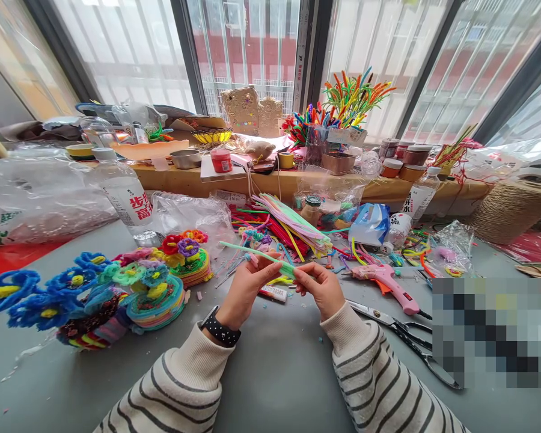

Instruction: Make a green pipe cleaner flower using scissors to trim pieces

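Observation:
Over the middle of the grey table, my left hand [251, 282] and my right hand [318, 285] are both closed on light green pipe cleaners [286, 269]. One end sticks out to the left past my left fingers. Whether it is one folded strand or several, I cannot tell. A white tube [274, 293] lies just beneath my hands. Behind them spreads a bundle of pale green, pink and yellow pipe cleaners [297, 225]. To my right hand's right rest a pink glue gun [385, 282] and large black-handled scissors [394, 325].
Pipe-cleaner flowers [76, 279] in round pots [155, 304] stand at left, near a water bottle [124, 195]. A blue-white packet [369, 224] and another bottle [418, 195] stand back right, with a twine spool [509, 207] beyond. A shelf [180, 180] holds jars and more pipe cleaners.

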{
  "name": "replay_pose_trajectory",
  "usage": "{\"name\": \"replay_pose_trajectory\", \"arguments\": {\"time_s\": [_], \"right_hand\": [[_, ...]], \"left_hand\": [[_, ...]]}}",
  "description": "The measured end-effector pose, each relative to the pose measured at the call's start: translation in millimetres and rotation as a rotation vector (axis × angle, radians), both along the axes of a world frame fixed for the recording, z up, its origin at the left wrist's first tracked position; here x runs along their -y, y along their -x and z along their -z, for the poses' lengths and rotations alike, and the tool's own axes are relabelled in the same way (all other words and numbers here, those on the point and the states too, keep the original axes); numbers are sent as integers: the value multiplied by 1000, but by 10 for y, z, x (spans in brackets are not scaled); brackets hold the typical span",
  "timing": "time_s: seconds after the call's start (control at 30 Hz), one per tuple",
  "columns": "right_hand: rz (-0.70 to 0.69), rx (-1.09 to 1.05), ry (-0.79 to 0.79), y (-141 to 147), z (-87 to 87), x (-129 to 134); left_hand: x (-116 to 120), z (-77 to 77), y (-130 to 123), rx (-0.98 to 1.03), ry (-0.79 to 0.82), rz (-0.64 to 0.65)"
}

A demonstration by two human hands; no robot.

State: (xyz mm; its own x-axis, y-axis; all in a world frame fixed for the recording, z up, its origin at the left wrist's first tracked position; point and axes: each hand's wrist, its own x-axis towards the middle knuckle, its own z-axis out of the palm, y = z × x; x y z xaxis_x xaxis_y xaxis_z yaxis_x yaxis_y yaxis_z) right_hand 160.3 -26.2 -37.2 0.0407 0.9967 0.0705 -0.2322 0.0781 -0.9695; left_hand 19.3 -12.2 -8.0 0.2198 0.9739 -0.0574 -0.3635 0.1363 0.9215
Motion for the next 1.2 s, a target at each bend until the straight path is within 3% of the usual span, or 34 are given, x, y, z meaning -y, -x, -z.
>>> {"name": "replay_pose_trajectory", "arguments": {"time_s": [0.2,0.4,0.53,0.73,1.03,1.13,1.2], "right_hand": [[-120,104,17,-20,-18,8],[-54,72,-10,-64,-39,-11],[-138,92,2,-61,-35,-6],[-68,-75,43,-67,7,-23],[-8,-102,35,-52,-8,-42],[35,43,-41,-84,-32,-25],[135,276,-149,-112,-76,13]], "left_hand": [[0,-31,7,-9,-128,21],[60,-51,-30,-290,-77,243],[81,-32,-37,-279,-67,318],[80,-53,-38,-189,-75,409],[51,-26,-19,-319,-56,408],[36,-6,-17,-340,-83,343],[16,24,-6,-392,-155,242]]}}
